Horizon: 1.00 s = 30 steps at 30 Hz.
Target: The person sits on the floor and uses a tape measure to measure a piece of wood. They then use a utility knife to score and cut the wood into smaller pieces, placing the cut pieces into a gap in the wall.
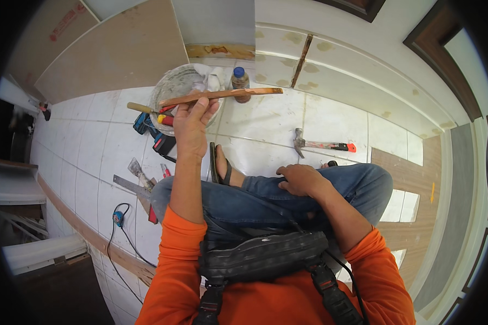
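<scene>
Holding wooden strip clamped in left hand; right hand loose over leg.

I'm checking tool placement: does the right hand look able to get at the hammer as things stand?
Probably yes. The right hand looks empty over the jeans, and the hammer lies just beyond on the tiles, with nothing seen covering its handle.
</scene>
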Each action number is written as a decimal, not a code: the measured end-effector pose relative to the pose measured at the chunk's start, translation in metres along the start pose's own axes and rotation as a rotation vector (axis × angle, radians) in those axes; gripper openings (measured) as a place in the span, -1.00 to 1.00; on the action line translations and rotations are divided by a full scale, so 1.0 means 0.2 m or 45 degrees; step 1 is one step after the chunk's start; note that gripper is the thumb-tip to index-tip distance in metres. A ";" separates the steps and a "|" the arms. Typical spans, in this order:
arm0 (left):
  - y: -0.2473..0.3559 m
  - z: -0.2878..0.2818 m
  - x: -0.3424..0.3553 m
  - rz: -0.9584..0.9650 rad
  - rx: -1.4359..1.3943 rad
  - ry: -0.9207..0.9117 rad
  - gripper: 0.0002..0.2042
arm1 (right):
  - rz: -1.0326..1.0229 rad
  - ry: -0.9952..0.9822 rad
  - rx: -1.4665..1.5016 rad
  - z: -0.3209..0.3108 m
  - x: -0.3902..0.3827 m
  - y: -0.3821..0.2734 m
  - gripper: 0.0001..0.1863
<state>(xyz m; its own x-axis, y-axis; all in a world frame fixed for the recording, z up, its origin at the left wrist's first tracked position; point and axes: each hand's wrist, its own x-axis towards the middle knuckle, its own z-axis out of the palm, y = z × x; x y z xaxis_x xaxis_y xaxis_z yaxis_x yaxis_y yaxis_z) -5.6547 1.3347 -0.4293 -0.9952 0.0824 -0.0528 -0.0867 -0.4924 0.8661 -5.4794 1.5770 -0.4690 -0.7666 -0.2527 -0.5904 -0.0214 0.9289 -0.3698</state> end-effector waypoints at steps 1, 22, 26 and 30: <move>0.00 0.00 0.00 0.006 0.018 -0.005 -0.71 | -0.006 0.019 0.002 0.00 0.00 0.00 -0.53; 0.02 0.06 -0.02 -0.013 -0.035 0.014 -0.76 | 0.014 0.006 0.017 -0.01 -0.02 0.01 -0.53; -0.01 0.06 -0.01 0.028 0.089 0.005 -0.73 | -0.026 0.037 0.010 0.02 0.00 0.04 -0.53; -0.07 0.04 -0.03 0.056 0.213 0.044 -0.75 | -0.052 0.066 0.005 0.02 0.00 0.02 -0.54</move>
<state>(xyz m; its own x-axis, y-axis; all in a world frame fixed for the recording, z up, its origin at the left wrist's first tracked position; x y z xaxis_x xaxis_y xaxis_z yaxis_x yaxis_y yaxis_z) -5.6481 1.3487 -0.4363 -0.9991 0.0324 -0.0276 -0.0371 -0.3437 0.9384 -5.4768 1.5796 -0.4737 -0.7974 -0.2758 -0.5368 -0.0507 0.9169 -0.3959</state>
